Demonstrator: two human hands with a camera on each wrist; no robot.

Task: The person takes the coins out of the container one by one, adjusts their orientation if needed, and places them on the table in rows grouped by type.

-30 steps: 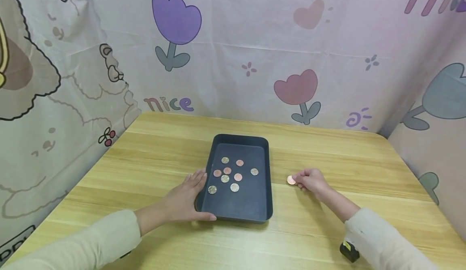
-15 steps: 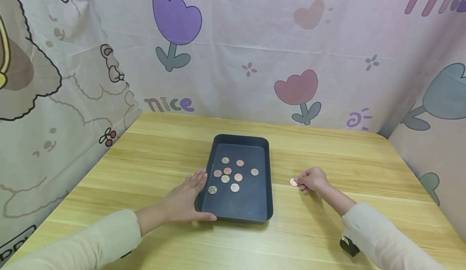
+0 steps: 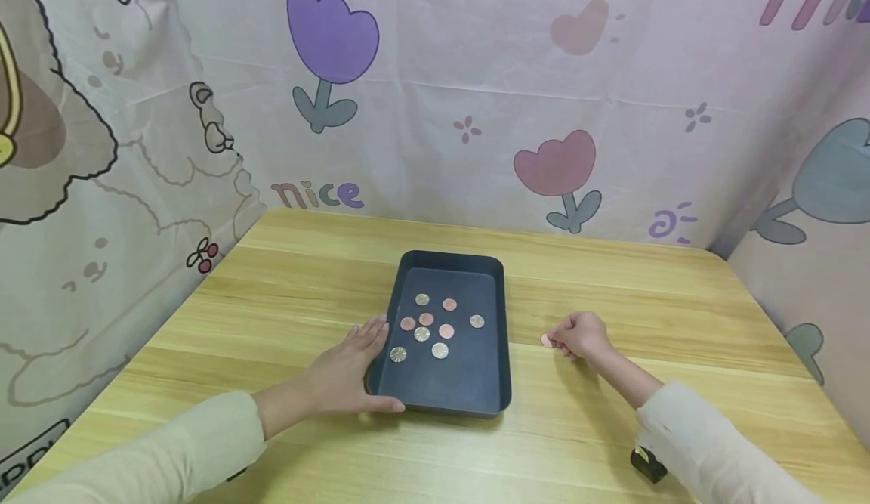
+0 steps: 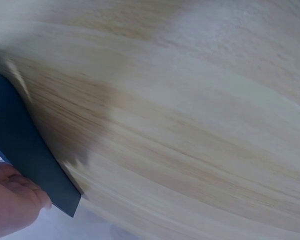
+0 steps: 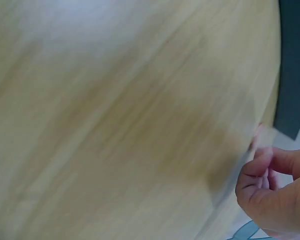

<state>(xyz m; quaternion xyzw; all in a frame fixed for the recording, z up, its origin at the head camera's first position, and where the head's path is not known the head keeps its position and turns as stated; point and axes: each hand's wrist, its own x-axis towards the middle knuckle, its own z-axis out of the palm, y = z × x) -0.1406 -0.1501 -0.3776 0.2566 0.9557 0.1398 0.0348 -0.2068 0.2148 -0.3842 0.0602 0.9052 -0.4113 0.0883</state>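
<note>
In the head view, a dark rectangular tray (image 3: 469, 383) stands on the table with several coins inside, some gold-coloured (image 3: 439, 350) and some copper-coloured (image 3: 445, 331). My left hand (image 3: 353, 368) rests at the tray's near left corner, fingers spread along the left side and thumb along the front. The left wrist view shows its fingers at the tray wall (image 4: 35, 150). Right of the tray, my right hand (image 3: 579, 335) pinches a copper-coloured coin (image 3: 547, 341) low over the table, its far part covered by the fingertips. The right wrist view shows that coin (image 5: 257, 134) blurred.
The wooden table (image 3: 326, 270) reaches back to a printed cloth (image 3: 435, 111) hanging behind and at both sides. Under my right cuff is a small black object (image 3: 648, 465) with a yellow mark, partly hidden.
My right hand shifts very slightly to the right with the coin, and less of the coin shows now. My left hand, the tray and the coins in it stay in place.
</note>
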